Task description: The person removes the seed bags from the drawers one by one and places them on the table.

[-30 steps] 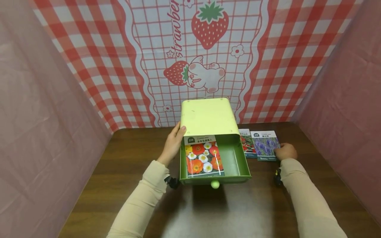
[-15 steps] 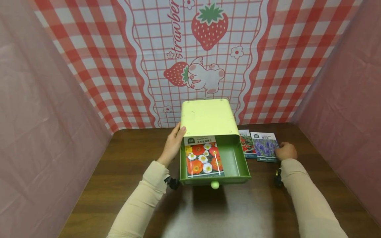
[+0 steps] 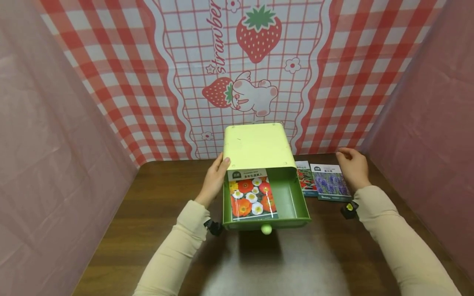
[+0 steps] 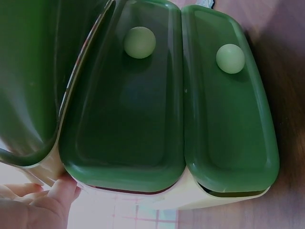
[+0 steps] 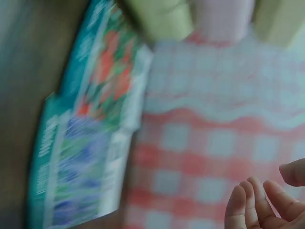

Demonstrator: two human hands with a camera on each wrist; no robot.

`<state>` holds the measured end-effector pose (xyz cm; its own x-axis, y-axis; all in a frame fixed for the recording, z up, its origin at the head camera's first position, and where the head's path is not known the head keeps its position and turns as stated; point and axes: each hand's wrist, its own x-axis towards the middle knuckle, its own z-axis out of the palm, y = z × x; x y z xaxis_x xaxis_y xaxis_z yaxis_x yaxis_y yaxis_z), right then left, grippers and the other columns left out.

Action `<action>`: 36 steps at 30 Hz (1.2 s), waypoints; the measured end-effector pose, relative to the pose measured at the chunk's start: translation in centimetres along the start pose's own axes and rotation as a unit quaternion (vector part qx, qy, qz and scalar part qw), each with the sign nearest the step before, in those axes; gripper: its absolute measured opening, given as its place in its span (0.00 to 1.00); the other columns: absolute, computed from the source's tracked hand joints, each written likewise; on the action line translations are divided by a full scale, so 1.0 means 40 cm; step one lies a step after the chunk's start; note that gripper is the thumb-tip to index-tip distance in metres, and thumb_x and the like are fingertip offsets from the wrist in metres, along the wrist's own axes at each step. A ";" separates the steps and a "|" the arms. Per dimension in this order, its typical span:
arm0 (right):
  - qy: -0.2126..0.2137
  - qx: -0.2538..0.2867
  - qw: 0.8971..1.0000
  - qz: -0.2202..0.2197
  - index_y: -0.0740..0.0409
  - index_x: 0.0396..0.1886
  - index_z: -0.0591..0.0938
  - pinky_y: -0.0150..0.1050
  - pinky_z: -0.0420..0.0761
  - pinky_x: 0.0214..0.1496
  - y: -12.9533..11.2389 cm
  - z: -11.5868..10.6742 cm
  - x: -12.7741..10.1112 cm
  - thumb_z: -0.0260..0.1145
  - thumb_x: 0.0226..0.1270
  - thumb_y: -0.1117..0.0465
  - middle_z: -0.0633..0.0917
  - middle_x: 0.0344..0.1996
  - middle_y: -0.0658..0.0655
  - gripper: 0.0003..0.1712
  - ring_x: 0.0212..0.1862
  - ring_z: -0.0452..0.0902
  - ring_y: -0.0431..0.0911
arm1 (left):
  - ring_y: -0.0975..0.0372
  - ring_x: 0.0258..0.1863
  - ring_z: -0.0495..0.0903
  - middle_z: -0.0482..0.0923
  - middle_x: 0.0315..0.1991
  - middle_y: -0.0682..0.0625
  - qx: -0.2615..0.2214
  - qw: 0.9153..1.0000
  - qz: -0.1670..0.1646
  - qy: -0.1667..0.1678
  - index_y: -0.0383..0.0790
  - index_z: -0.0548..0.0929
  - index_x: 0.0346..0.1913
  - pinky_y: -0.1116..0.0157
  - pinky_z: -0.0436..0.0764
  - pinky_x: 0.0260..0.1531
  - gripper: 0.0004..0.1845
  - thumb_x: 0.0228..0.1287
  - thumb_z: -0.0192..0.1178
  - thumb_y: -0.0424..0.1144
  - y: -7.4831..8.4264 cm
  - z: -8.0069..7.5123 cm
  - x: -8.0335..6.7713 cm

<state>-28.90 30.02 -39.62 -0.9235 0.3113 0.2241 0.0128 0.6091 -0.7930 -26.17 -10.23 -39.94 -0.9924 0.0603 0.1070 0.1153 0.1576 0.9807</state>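
Observation:
A pale-yellow drawer cabinet (image 3: 257, 146) stands near the back, its green top drawer (image 3: 290, 197) pulled out. Inside the drawer lies a seed packet (image 3: 253, 197) printed with orange and white flowers. My left hand (image 3: 212, 181) rests on the cabinet's left side, thumb at the front edge. In the left wrist view, two lower drawers (image 4: 128, 105) with round knobs are closed. On the table right of the cabinet lie a purple-flower seed packet (image 3: 331, 183) and a red one (image 3: 306, 179), side by side. My right hand (image 3: 353, 166), holding nothing, is raised beside the purple packet, fingers loosely bent.
The brown wooden table (image 3: 155, 230) ends at a checked strawberry cloth (image 3: 166, 102) behind the cabinet. Pink curtains (image 3: 55, 164) hang at both sides. The open drawer juts out over the table, with its knob (image 3: 266, 229) at the front.
My right hand has left the lower right of the purple-flower packet and moved up and back. My left hand, the cabinet and the drawer have stayed put.

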 end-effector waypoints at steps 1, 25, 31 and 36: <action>-0.003 0.007 1.000 -0.014 0.63 0.64 0.76 0.28 0.71 0.37 -0.021 -0.003 -0.007 0.52 0.76 0.48 0.81 0.50 0.64 0.28 0.41 0.72 0.37 | 0.52 0.75 0.57 0.55 0.77 0.48 0.001 1.000 -0.001 0.000 0.52 0.54 0.78 0.49 0.59 0.74 0.38 0.72 0.46 0.64 -0.001 0.000 0.000; -0.138 -0.045 0.911 -0.386 0.61 0.59 0.78 0.52 0.83 0.48 -0.312 0.048 -0.266 0.65 0.68 0.62 0.81 0.53 0.58 0.21 0.51 0.79 0.51 | 0.55 0.78 0.51 0.52 0.78 0.49 0.001 1.000 0.007 -0.003 0.48 0.52 0.78 0.53 0.53 0.77 0.37 0.75 0.44 0.60 0.010 -0.005 -0.001; -0.203 -0.098 0.886 -0.406 0.59 0.58 0.79 0.50 0.82 0.53 -0.325 0.091 -0.292 0.67 0.67 0.59 0.82 0.53 0.57 0.21 0.54 0.79 0.50 | 0.54 0.77 0.52 0.53 0.78 0.49 0.003 1.000 0.010 0.004 0.47 0.53 0.78 0.53 0.55 0.76 0.38 0.74 0.45 0.62 0.007 0.000 -0.002; -0.259 -0.168 0.877 -0.367 0.57 0.65 0.75 0.48 0.82 0.53 -0.321 0.121 -0.300 0.66 0.68 0.52 0.78 0.57 0.58 0.28 0.55 0.78 0.49 | 0.54 0.78 0.51 0.52 0.78 0.49 0.008 1.000 0.010 -0.002 0.49 0.53 0.78 0.52 0.54 0.77 0.37 0.74 0.44 0.61 0.005 0.000 -0.005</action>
<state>-19.82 14.94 -34.87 -0.7789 -0.5761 0.2479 -0.6272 0.7138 -0.3116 -25.96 -10.21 -39.76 -0.9896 0.0683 0.1266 0.1367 0.1726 0.9755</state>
